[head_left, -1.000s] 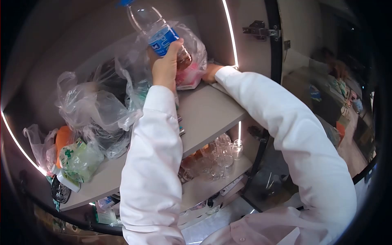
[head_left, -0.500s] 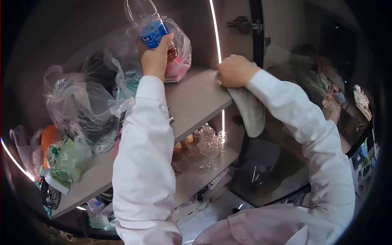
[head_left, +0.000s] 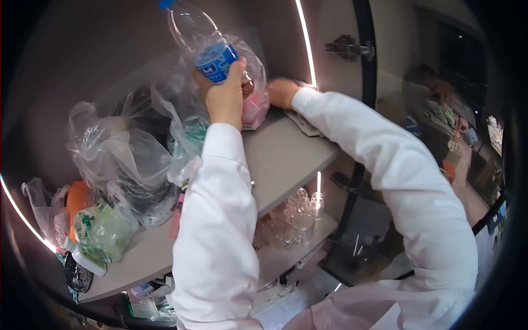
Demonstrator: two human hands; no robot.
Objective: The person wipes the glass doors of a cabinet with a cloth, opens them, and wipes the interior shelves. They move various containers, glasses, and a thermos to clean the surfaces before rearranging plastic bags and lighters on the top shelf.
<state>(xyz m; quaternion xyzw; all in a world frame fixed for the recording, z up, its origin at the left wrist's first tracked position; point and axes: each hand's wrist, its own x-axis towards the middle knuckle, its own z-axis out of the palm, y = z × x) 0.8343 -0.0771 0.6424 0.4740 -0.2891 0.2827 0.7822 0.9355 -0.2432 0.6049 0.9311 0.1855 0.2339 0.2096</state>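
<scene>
My left hand (head_left: pixel 226 102) is closed round a clear plastic bottle (head_left: pixel 193 27) with a blue label and a blue cap, holding it tilted above the shelf. Behind that hand stands a clear plastic bag (head_left: pixel 256 113) with something pink in it. My right hand (head_left: pixel 282 93), blurred by motion, is low over the shelf board (head_left: pixel 291 159) beside the bag. Under it a pale grey cloth (head_left: pixel 305 124) lies bunched on the board, gripped by the hand, though the fingertips are hidden.
Crumpled clear bags (head_left: pixel 126 154) crowd the shelf's left part, with a green-and-white packet (head_left: pixel 104 231) and an orange item (head_left: pixel 78 201) nearby. Glassware (head_left: pixel 297 217) stands on the lower shelf. A dark glass door (head_left: pixel 434 71) with a hinge (head_left: pixel 349 48) swings out at right.
My right hand has moved left and inward, bringing the cloth from hanging off the edge onto the shelf board. The left hand keeps its hold on the bottle. The view has shifted slightly.
</scene>
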